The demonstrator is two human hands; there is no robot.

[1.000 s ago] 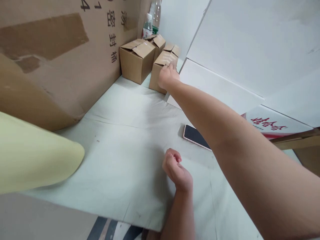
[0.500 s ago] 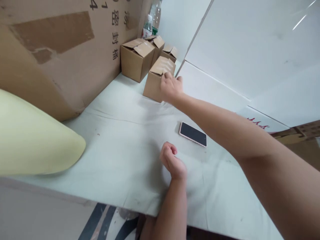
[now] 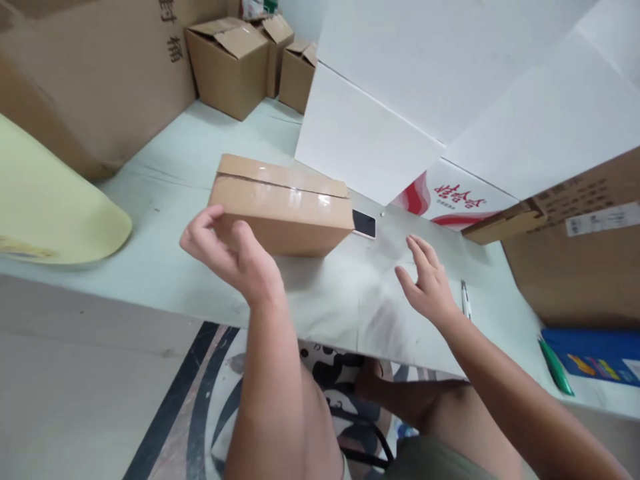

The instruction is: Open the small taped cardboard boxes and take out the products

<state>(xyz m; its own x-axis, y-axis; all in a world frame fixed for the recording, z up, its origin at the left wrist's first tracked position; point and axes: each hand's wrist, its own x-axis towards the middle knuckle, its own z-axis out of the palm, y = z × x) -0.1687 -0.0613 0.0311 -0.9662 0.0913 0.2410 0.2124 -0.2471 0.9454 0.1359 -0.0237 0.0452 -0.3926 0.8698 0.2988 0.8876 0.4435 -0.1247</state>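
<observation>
A taped cardboard box [image 3: 285,200] lies lengthwise on the table in front of me, its top flaps meeting in a seam under clear tape. My left hand [image 3: 230,253] is at the box's near left corner, fingers curved by its left end and thumb apart in front. Whether those fingertips press on the cardboard I cannot tell. To the right of the box, my right hand [image 3: 425,280] hovers over the table, empty, thumb and fingers spread. Behind the box's right end a phone [image 3: 365,224] with a dark screen is partly hidden.
Several smaller cardboard boxes [image 3: 227,67] stand at the back left beside a large carton [image 3: 100,87]. White cartons [image 3: 370,133] form a wall behind. A pen [image 3: 465,300], a green tapered object [image 3: 555,367] and a blue packet [image 3: 595,353] lie right. A pale yellow sheet [image 3: 55,200] curves in from the left.
The box came from the back row to the near middle of the table. My right hand has let go of it and moved right; my left hand has shifted left and opened beside it.
</observation>
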